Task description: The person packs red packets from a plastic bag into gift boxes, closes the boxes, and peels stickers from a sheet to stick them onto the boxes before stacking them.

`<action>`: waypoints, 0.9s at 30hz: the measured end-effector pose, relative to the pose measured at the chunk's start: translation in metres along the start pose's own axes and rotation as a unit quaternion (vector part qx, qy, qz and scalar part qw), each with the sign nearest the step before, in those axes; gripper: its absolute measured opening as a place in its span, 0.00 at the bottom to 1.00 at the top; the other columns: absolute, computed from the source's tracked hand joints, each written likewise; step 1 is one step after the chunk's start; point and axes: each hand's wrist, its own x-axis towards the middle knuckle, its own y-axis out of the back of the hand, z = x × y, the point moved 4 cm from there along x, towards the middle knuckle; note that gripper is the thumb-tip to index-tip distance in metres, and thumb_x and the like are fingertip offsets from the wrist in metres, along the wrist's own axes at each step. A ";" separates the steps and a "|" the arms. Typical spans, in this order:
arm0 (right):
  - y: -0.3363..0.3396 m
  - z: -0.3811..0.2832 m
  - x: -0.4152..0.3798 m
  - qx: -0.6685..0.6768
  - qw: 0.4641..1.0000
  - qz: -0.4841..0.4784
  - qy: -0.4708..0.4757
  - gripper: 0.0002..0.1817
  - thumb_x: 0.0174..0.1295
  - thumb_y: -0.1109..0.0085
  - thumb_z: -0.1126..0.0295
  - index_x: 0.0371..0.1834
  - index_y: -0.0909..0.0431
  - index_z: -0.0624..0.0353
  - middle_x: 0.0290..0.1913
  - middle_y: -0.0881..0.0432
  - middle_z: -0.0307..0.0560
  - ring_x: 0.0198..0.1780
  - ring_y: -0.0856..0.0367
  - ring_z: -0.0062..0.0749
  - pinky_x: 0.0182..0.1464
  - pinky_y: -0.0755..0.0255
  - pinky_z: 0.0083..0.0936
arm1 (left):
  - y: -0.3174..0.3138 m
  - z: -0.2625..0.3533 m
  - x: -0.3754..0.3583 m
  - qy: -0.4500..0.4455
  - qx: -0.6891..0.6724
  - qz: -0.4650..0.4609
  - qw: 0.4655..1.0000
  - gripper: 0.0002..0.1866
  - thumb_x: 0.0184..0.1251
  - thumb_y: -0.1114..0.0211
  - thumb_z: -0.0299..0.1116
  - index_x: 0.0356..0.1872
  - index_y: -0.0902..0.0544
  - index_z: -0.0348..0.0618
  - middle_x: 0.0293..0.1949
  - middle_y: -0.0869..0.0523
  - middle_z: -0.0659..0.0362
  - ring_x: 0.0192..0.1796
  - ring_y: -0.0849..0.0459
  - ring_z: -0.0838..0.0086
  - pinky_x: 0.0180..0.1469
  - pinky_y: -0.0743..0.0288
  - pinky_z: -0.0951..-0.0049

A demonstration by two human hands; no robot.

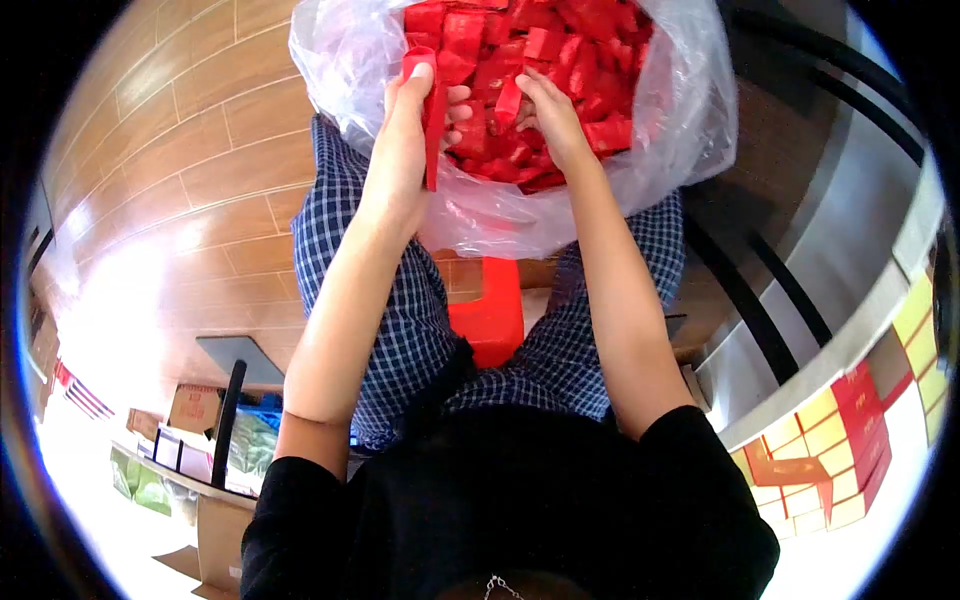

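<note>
A clear plastic bag (690, 110) full of red folded pieces (600, 90) stands between the person's knees. At the bag's left side, my left hand (408, 125) grips a long red strip (433, 130), its thumb on the strip's upper end and its other fingers behind it. My right hand (545, 108) is over the pieces to the right and pinches a small red piece (508, 103) between thumb and fingers. The two hands are apart. Some fingertips of each hand are partly hidden.
A red stool (490, 315) shows between the legs. Black metal bars (740, 300) and a pale table edge (800, 400) are on the right, with yellow and red boxes (830, 450) beyond. Cardboard boxes (195, 408) stand at the lower left on the far side of a black post (229, 425).
</note>
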 end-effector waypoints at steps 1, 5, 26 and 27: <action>-0.001 -0.009 -0.018 0.035 0.998 -0.031 0.028 0.35 0.62 0.39 0.53 0.68 0.34 0.63 0.39 0.21 0.43 0.37 0.22 0.25 0.42 0.26 0.25 | -0.003 0.000 -0.003 0.008 -0.003 0.005 1.000 0.25 0.74 0.49 0.51 0.61 0.34 0.45 0.49 0.19 0.57 0.50 0.22 0.74 0.54 0.31 0.70; -0.010 -0.049 -0.103 0.069 0.992 -0.057 0.088 0.31 0.67 0.42 0.56 0.69 0.33 0.61 0.37 0.21 0.39 0.35 0.23 0.22 0.36 0.26 0.21 | -0.023 -0.011 -0.012 -0.018 0.015 -0.006 1.000 0.27 0.72 0.46 0.51 0.63 0.33 0.45 0.54 0.20 0.54 0.57 0.22 0.67 0.62 0.32 0.64; 0.031 -0.060 -0.516 -0.158 0.814 0.357 0.430 0.30 0.60 0.36 0.66 0.63 0.36 0.67 0.57 0.27 0.63 0.59 0.26 0.51 0.61 0.33 0.35 | -0.153 -0.080 -0.339 -0.445 0.189 -0.413 0.771 0.63 0.55 0.71 0.82 0.73 0.59 0.29 0.69 0.51 0.39 0.71 0.44 0.50 0.71 0.47 0.57; 0.039 -0.058 -0.531 -0.137 0.817 0.364 0.426 0.33 0.59 0.34 0.65 0.64 0.37 0.67 0.56 0.27 0.63 0.58 0.25 0.51 0.60 0.31 0.36 | -0.160 -0.094 -0.345 -0.466 0.248 -0.423 0.737 0.62 0.52 0.83 0.81 0.74 0.63 0.32 0.75 0.68 0.45 0.72 0.40 0.58 0.72 0.47 0.60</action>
